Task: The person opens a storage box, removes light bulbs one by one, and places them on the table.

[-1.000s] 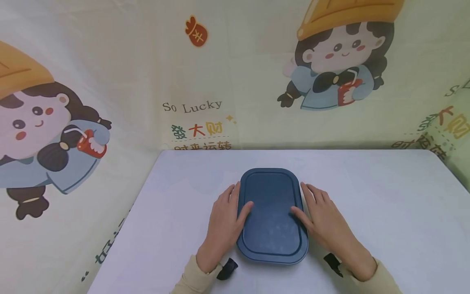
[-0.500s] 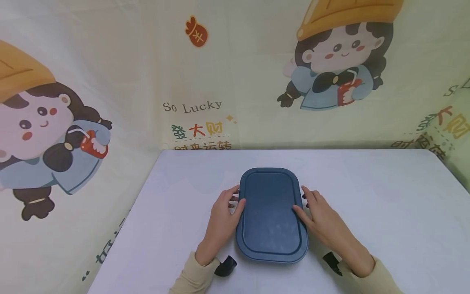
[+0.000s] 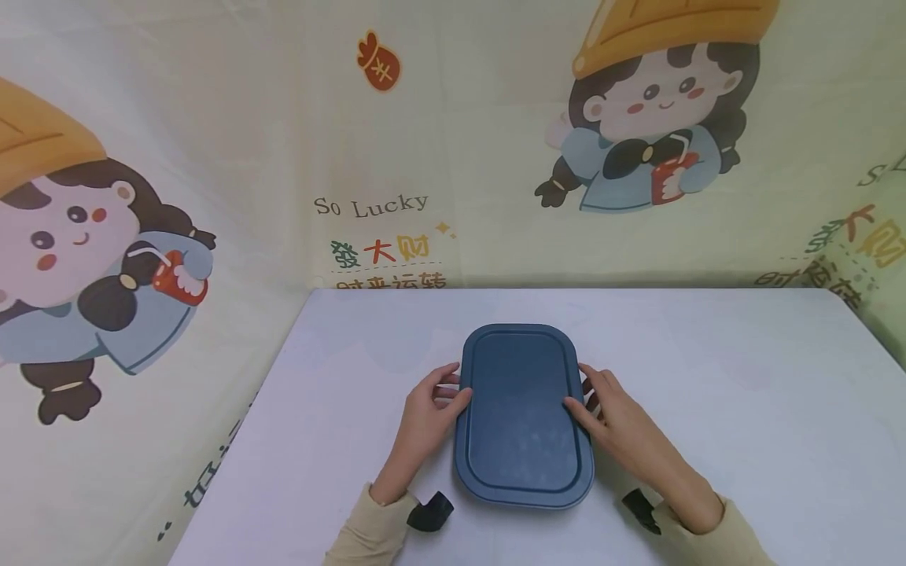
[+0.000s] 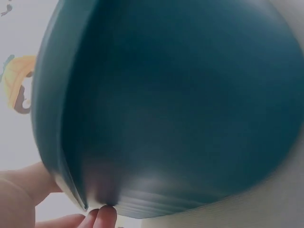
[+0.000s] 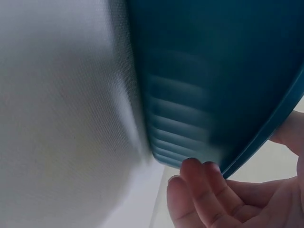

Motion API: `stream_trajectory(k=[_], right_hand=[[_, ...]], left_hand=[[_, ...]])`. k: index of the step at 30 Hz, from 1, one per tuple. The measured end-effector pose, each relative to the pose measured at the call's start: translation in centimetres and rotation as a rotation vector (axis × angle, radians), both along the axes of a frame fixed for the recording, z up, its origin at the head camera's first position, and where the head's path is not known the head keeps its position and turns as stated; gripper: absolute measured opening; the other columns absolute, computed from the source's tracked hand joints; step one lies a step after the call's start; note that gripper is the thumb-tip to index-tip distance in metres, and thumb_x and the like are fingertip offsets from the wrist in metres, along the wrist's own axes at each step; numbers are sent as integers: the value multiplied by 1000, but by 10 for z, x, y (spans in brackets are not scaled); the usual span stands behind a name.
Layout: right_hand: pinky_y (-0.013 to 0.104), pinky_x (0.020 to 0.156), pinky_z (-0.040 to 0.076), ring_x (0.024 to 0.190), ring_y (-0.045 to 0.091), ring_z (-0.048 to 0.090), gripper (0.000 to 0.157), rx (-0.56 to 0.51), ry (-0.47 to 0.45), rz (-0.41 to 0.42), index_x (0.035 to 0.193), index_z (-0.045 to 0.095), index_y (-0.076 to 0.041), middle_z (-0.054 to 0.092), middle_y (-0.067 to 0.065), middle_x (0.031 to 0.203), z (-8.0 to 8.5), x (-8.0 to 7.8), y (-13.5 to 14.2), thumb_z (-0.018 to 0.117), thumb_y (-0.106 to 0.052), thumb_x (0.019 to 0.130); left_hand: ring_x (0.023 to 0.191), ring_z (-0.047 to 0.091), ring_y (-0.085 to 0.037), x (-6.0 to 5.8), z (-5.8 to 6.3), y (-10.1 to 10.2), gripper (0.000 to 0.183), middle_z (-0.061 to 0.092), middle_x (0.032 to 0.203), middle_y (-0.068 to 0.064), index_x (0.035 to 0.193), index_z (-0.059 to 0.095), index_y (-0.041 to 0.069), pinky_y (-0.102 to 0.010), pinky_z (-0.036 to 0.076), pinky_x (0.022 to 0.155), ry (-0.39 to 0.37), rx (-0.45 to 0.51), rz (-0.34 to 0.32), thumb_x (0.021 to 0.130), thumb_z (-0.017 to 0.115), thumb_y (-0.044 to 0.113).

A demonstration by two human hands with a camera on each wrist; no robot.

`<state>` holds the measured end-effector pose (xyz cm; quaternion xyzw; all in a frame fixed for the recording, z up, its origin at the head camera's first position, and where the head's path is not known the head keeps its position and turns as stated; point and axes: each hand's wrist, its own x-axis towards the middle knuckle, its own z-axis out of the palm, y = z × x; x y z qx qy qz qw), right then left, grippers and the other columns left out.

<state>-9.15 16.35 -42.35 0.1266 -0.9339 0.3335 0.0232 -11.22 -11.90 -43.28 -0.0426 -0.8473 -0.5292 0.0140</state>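
Observation:
A blue rectangular food container [image 3: 524, 417] with rounded corners and a lid stands on the white table in the head view. My left hand [image 3: 426, 420] grips its left edge, thumb on the lid's rim, fingers bent against the side below. On the right edge, my right hand [image 3: 626, 428] does likewise, thumb over the rim. Seen from the left wrist, the container's wall [image 4: 190, 104] fills most of the picture, fingertips [image 4: 105, 216] right at it. From the right wrist, curled fingers [image 5: 197, 185] lie under the rim, beside the ribbed side wall [image 5: 175, 114].
The white table [image 3: 743, 393] extends to both sides. Behind and to the left hangs a pale cloth [image 3: 495, 141] printed with cartoon figures and lettering. Black wrist pieces [image 3: 430, 512] sit beside the beige sleeves [image 3: 371, 527].
Both hands' fingers have bent in from straight along the container's sides to below its rim. The left thumb has slid outward to the lid's edge. The container has hardly moved.

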Motion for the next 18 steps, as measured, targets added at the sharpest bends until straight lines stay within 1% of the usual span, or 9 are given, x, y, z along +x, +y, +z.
stream_trajectory(k=[4, 7, 10, 15, 18], right_hand=[[24, 66, 51, 85, 11, 55, 56, -62, 0, 27, 143, 38, 4, 53, 9, 106, -1, 0, 1, 58, -29, 102], [24, 68, 52, 86, 12, 55, 56, -113, -10, 51, 144, 38, 6, 53, 9, 105, 0, 0, 3, 58, -26, 102], [24, 71, 53, 89, 13, 57, 55, -150, -32, 57, 145, 38, 5, 54, 8, 107, 0, 0, 4, 57, -26, 102], [25, 72, 54, 93, 15, 60, 54, -173, -52, 51, 145, 38, 5, 56, 9, 110, 2, 0, 6, 56, -23, 103], [25, 71, 54, 93, 17, 60, 53, -186, -58, 47, 145, 39, 6, 57, 10, 110, 4, 1, 6, 56, -21, 103]], left_hand=[[101, 67, -21, -4, -3, -4, 48, 65, 116, -10, 135, 60, 8, -27, 57, 85, -65, 78, -19, 91, 72, 26], [102, 66, -21, -5, -5, -6, 48, 65, 115, -10, 133, 61, 9, -24, 57, 83, -95, 129, -30, 91, 73, 28], [100, 65, -20, -5, -6, -7, 47, 64, 114, -10, 132, 62, 11, -21, 55, 80, -108, 157, -34, 90, 74, 28], [94, 65, -16, -6, -6, -7, 46, 64, 109, -10, 131, 64, 13, -18, 54, 76, -132, 182, -28, 89, 75, 28], [90, 64, -14, -6, -6, -8, 47, 63, 108, -10, 131, 63, 11, -17, 53, 75, -159, 213, -23, 89, 76, 27]])
